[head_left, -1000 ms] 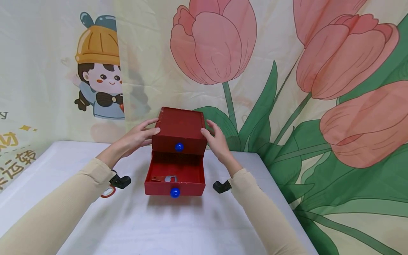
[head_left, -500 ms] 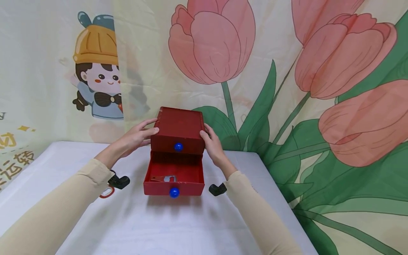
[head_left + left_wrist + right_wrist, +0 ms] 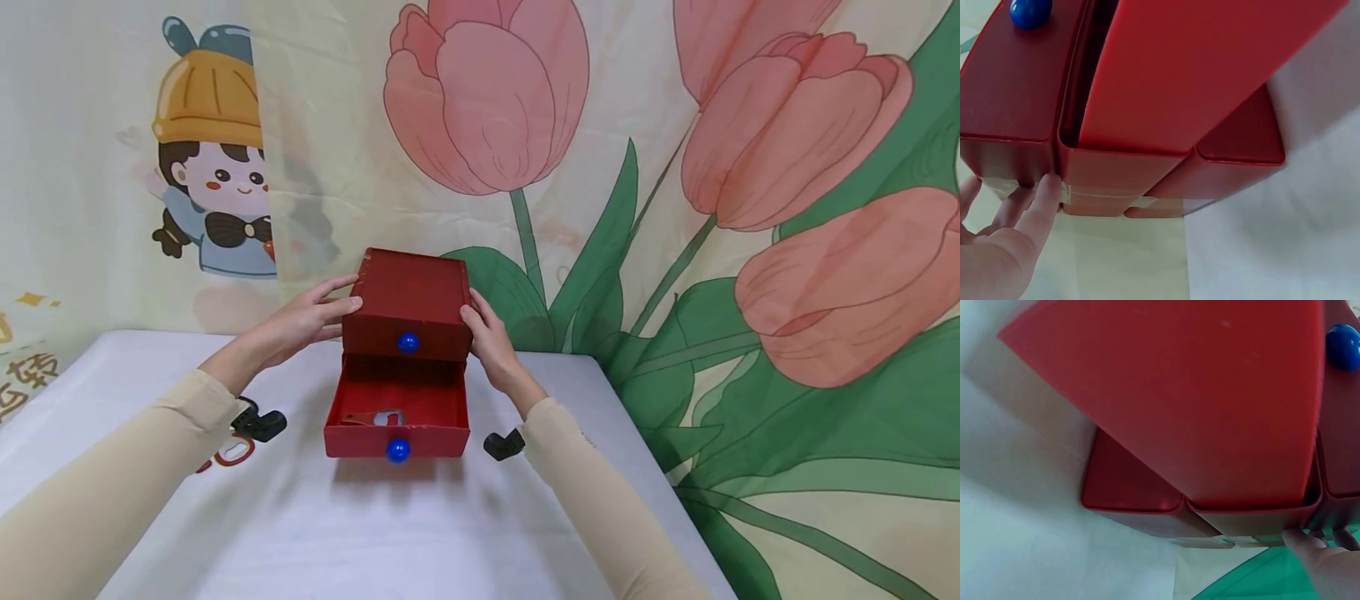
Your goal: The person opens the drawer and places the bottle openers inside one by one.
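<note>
A small red drawer cabinet with round blue knobs stands on the table. Its middle drawer is pulled far out and holds a small item with a brown handle and a greyish, curved end. My left hand rests its fingers and thumb along the cabinet's upper left side. On the opposite side my right hand touches the upper right edge, thumb toward the front. Both wrist views show fingertips at the side walls near the top drawer, which is closed. A closed bottom drawer lies below.
Red loops like scissors handles lie on the white tablecloth, partly behind the left sleeve. A printed curtain with tulips hangs right behind the table. A black wrist device hangs below each forearm.
My right hand has moved inward and now touches the cabinet's right side. The left hand keeps its place. The whole view has shifted slightly, baring more of the red loops.
</note>
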The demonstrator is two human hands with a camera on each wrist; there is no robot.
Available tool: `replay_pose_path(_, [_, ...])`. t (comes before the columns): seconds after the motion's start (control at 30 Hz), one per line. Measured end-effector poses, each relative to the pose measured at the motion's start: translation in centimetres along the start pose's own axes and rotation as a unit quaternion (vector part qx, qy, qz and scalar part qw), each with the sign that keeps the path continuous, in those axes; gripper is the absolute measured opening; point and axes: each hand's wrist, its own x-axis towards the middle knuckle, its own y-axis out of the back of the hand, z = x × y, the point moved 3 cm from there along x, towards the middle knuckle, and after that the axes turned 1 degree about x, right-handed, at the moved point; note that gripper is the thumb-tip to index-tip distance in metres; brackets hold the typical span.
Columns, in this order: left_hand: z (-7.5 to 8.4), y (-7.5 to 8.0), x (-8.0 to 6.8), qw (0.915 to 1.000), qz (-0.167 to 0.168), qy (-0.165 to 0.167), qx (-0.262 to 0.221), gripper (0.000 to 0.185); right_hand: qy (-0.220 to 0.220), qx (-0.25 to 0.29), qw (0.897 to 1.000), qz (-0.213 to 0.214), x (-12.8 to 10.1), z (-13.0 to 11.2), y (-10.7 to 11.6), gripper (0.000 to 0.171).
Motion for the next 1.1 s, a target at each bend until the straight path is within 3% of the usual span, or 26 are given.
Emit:
replay_pose_path(0.1, [-0.1,0.1,0.2,0.9998,-0.004,0.001,0.020,0.086,-0.006,0.006,1.000,-0.007,0.0,-0.2,0.5,0.064])
replay_pose_path(0.27, [-0.7,1.0,-1.0,0.9982,0.003,0.005,0.060,0.086,-0.025,-0.002,1.000,-0.018,0.2,-0.7,0.3,0.063])
replay_pose_path(0.73, [-3.2,5.4,-4.7,0.9858,0.019,0.008,0.167,0.074,-0.052,-0.002,0.999,-0.010,-0.2,-1.3,1.5,0.063])
replay_pose_path(0.93, [-3.8,6.8,-6.8,0.9728,0.028,-0.008,0.230,0.066,-0.053,-0.001,0.998,-0.016,-0.2,-1.3,1.4,0.063])
replay_pose_path(1.1, [-4.7,7.0,-8.5,0.9519,0.030,-0.036,0.303,0.060,-0.055,0.003,0.998,-0.021,-0.1,-1.3,1.0,0.064])
